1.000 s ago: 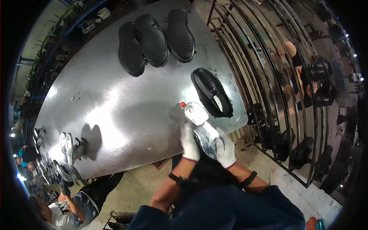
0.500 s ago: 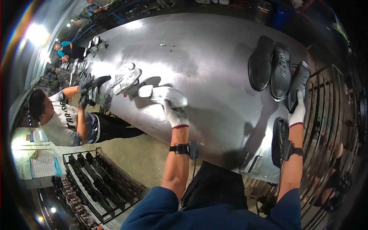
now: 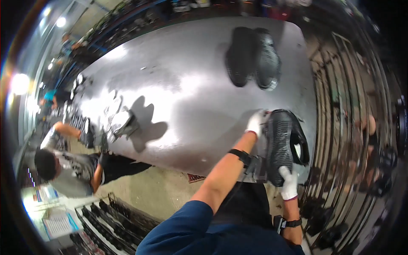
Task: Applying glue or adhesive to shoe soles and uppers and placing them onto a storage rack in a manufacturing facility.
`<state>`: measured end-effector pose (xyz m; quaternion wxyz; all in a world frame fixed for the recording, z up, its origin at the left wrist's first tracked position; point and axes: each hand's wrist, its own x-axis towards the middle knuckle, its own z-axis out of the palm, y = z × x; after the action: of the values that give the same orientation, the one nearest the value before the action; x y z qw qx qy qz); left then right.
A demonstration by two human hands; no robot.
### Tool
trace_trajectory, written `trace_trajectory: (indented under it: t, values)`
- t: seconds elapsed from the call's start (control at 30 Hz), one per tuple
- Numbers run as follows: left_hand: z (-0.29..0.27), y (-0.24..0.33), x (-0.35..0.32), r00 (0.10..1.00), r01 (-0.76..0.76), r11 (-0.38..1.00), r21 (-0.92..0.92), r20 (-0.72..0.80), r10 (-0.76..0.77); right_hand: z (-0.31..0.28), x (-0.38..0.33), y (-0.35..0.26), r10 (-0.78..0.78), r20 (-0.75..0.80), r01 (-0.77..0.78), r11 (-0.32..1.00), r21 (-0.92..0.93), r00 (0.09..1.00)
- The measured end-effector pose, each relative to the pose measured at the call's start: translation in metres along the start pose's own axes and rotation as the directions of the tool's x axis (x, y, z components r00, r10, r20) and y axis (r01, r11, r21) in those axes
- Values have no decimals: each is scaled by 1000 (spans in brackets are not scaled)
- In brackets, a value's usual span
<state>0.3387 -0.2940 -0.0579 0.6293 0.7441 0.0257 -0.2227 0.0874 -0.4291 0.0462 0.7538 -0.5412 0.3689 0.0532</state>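
A black shoe point(image 3: 279, 142) with a ribbed sole facing up lies at the table's right edge. My right hand point(image 3: 290, 182), in a white knit glove, grips its near end, thumb on the sole. My left hand point(image 3: 255, 122), also gloved, reaches across to the shoe's far left side beside a small red bit. Its fingers are blurred, so I cannot tell whether they grip. Right of it sits another black shoe point(image 3: 301, 142), opening showing, partly hidden. Farther off, two black shoes point(image 3: 241, 57) lie sole up, side by side. Pale shoes point(image 3: 121, 121) rest at the left, washed out by glare.
The metal table point(image 3: 191, 55) stretches away, with small scraps point(image 3: 149, 68) on it. Metal rack bars point(image 3: 335, 127) run along its right side. A co-worker point(image 3: 68, 170) in dark gloves stands at the left, near a rack point(image 3: 110, 221) on the floor.
My left hand has let go of the pale shoe and crossed right to the black one. My right hand has drawn that shoe nearer. The view has swung right.
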Motion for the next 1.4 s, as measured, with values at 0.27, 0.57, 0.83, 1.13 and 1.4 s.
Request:
trace_trajectory:
  t: [0.27, 0.57, 0.83, 1.13, 1.4]
  values:
    - [19, -42, -87, 973, -231, 780, 582, 136, 186, 41, -59, -69, -187, 94, 199, 695, -691, 978]
    - [31, 71, -175, 984, -22, 916, -401, -172, -52, 55, -75, -59, -716, 314, 596, 176, -784, 624]
    - [27, 32, -263, 785, -578, 801, -158, 160, 598, -111, -187, -33, -492, 731, 857, 63, -511, 472]
    - [59, -68, -97, 857, -462, 843, 275, -105, 504, -40, -60, -25, -862, -223, 424, 431, -797, 456]
    - [-9, -25, -236, 998, -11, 1000, -8, 67, 11, -26, 6, -32, -671, 144, 393, 236, -889, 728]
